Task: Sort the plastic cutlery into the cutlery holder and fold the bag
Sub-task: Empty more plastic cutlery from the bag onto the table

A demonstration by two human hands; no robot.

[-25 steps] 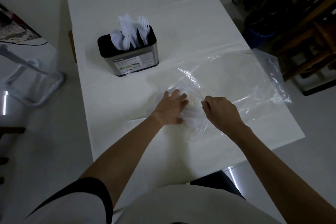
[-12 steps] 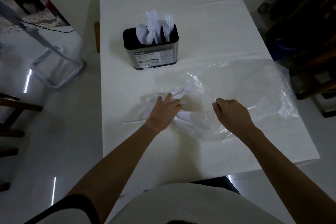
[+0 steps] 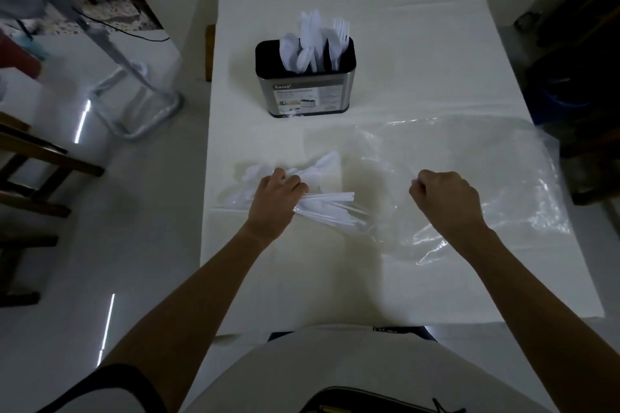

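Left hand (image 3: 275, 201) fingers grip white cutlery bundle (image 3: 327, 208) on counter (image 3: 335, 278); right hand (image 3: 446, 201) fisted, pinching clear bag (image 3: 503, 171).

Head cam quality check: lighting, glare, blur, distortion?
Head view: dim overall, dark at the right edge; specular glare on the clear bag and streaks on the floor; white cutlery bundle in the left hand blends into the tablecloth; wide-angle bowing of table edges; upper-left background smeared.
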